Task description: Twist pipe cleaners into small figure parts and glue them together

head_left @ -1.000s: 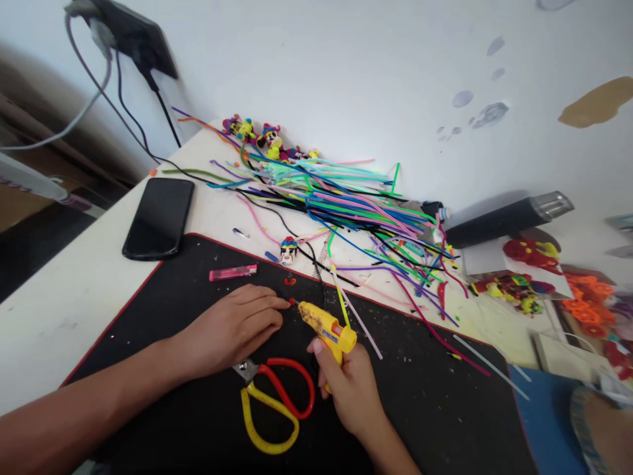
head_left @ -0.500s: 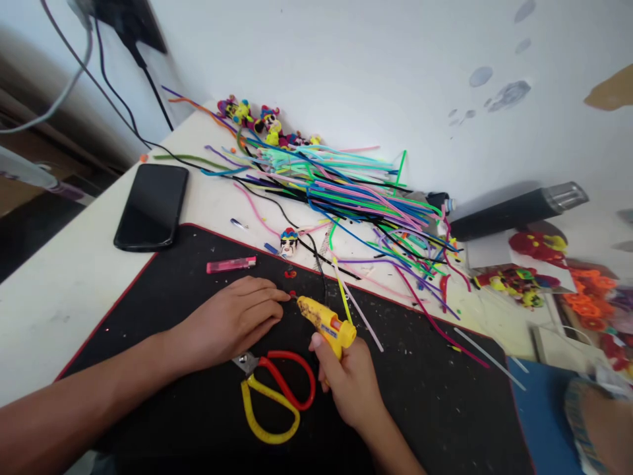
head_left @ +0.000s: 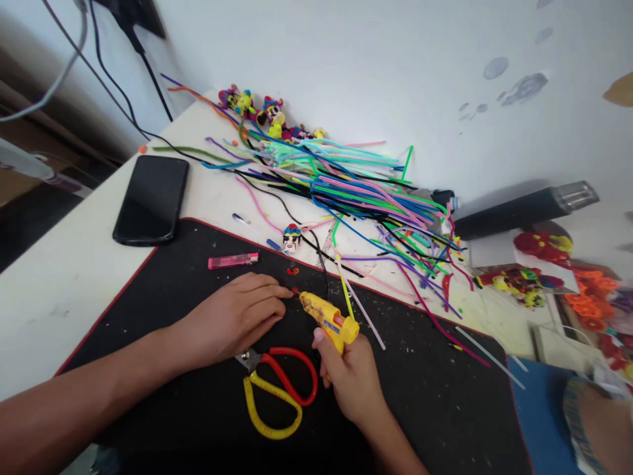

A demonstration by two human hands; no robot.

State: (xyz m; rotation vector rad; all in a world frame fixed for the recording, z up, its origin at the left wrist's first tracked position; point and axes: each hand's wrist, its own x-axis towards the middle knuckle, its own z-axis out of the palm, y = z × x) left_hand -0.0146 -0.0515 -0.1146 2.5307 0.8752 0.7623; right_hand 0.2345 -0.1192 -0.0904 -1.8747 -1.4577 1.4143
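Note:
My right hand [head_left: 346, 369] is wrapped round a yellow glue gun [head_left: 326, 316], whose tip points left at a small red piece [head_left: 295, 290] on the black mat [head_left: 425, 382]. Palm down on the mat, my left hand [head_left: 237, 313] has its fingers close together and its index fingertip at that red piece. Another small red piece [head_left: 293, 270] lies just above, below a small painted face head [head_left: 291, 239]. Scissors [head_left: 279, 389] with one red and one yellow handle lie between my hands, their blades partly under my left hand. A pink lighter [head_left: 232, 260] sits above my left hand.
A black phone [head_left: 151, 200] lies at the left. Many coloured pipe cleaners [head_left: 366, 191] are heaped along the wall, with small figures [head_left: 271, 115] behind them. A dark cylinder [head_left: 524, 211] and an orange pile [head_left: 591, 300] are at the right.
The view has shifted slightly. Both hands and the glue gun keep almost the same places over the mat.

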